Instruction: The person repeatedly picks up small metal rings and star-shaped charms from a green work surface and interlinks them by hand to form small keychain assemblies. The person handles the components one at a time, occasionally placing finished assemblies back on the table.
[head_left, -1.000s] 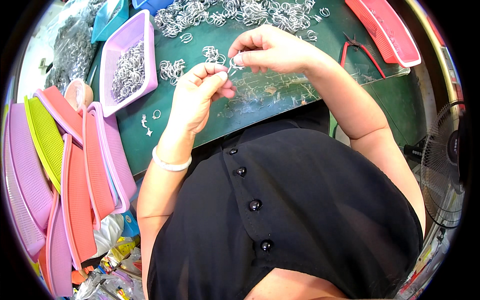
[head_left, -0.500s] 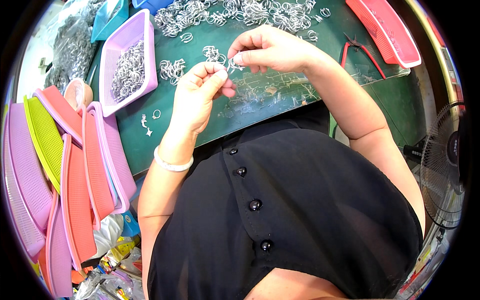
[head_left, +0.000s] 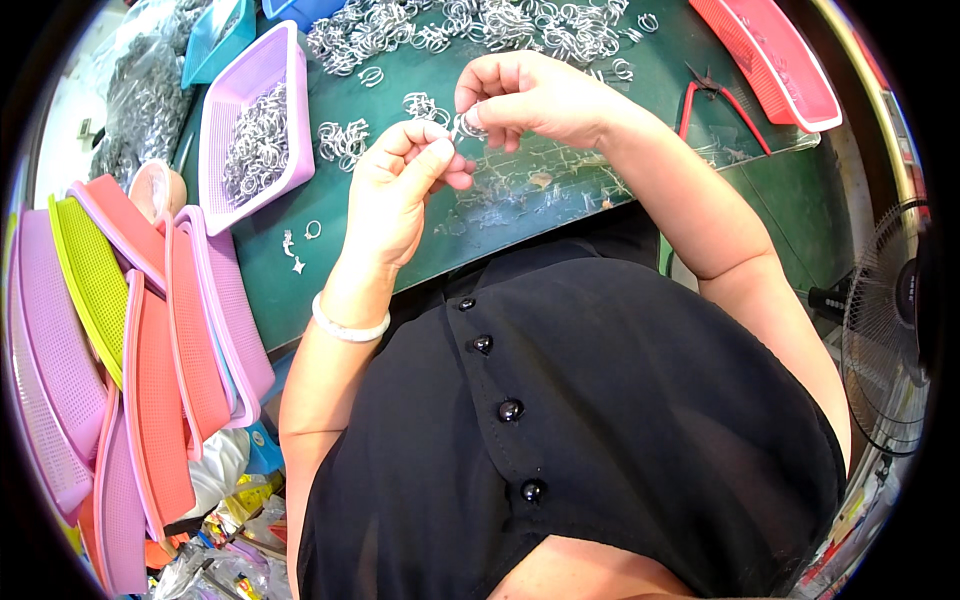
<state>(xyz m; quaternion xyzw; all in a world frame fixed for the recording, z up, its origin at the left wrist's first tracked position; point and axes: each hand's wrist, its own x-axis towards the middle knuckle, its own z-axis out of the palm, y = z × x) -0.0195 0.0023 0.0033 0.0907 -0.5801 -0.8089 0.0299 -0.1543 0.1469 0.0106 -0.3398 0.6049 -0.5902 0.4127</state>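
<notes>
A small silver ring is pinched between my two hands above the green table. My left hand, a white bangle on its wrist, grips one side with thumb and forefinger. From the right, my right hand holds the other side, thumb against a bent forefinger; part of the ring is hidden by the fingertips. Just behind the hands lies a small cluster of silver rings. Another cluster of rings sits to the left of it.
A large pile of rings covers the far table. At left stand a purple basket of rings and stacked colored baskets. Red-handled pliers and a red basket lie right. Small loose pieces lie left; a fan stands right.
Both hands stay close to where they were, still pinching the ring. The right hand and its fingers have shifted slightly; the ring appears turned a little.
</notes>
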